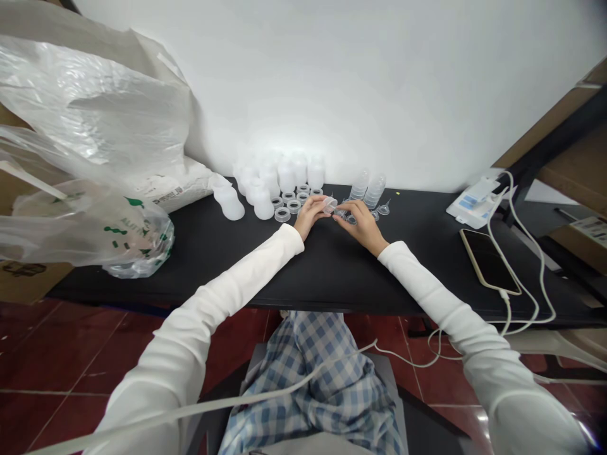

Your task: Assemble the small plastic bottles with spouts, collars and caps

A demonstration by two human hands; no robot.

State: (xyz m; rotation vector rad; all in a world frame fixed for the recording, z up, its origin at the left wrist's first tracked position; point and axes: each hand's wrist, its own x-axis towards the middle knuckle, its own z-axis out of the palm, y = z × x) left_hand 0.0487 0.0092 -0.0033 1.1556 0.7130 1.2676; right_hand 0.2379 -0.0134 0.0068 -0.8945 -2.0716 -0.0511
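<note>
Well, the fingertips of the left hand (310,217) are nearly closed, pinching a small clear plastic funnel piece (329,204) just above the black table (332,281). The right hand (363,226) curls in from the other side with its fingers touching or just beside that piece, though how firmly they hold it is impossible to tell.

Just below the piece, by the right hand, lie a few small clear parts, too small to make out. Left of the piece, a cluster of clear plastic rings (289,203) sits on the table, with frosted white bottles (263,205) standing and lying farther left and behind. Right of it stand two stacks of clear funnels (367,189), with a single funnel (384,208) beside them.

Well to the right of the piece lie a phone (488,262) and a white charger (474,201) with white cables (521,272). Well to its left slumps a large plastic bag (85,151), green print showing. White sleeves (427,284) run from both wrists back toward the person, whose checked trousers (308,392) show below the table.
</note>
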